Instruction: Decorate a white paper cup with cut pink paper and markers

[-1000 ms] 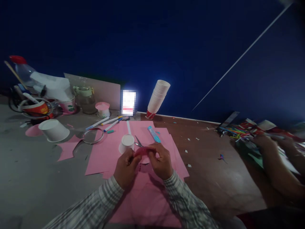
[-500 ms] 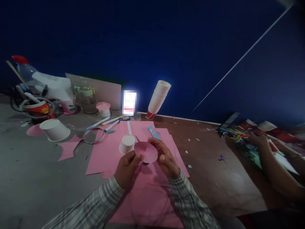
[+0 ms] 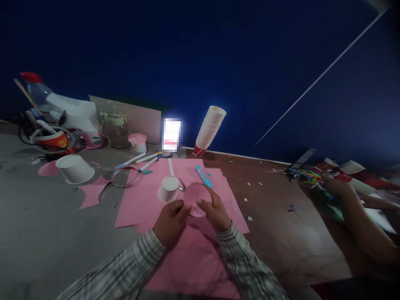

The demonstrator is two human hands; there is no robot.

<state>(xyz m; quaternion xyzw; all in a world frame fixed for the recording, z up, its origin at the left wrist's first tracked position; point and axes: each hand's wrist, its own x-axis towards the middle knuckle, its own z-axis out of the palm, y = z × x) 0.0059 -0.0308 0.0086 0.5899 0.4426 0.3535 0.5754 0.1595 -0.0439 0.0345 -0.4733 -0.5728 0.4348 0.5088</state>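
Note:
Both my hands hold a round pink paper disc (image 3: pixel 195 196) just above the pink paper sheets (image 3: pixel 146 200). My left hand (image 3: pixel 171 221) pinches its lower left edge with thumb and fingers. My right hand (image 3: pixel 214 212) curls around its right edge. Directly behind the disc stands an upturned small white paper cup (image 3: pixel 168 188), with scissors (image 3: pixel 181 185) lying beside it. A light blue glue stick (image 3: pixel 203 176) lies on the pink sheets behind my right hand.
A tilted stack of white cups (image 3: pixel 208 128) leans at the back. Markers (image 3: pixel 142 160), a metal ring (image 3: pixel 124 176), a large upturned white cup (image 3: pixel 74 168), a jar (image 3: pixel 116 129) and clutter sit left. Another person's arm (image 3: pixel 356 216) reaches over coloured craft materials (image 3: pixel 309 173) at right.
The pink disc went from folded between my fingers, to raised and opened flat, to lowered near the sheets. The other person's hand shifted over the coloured materials.

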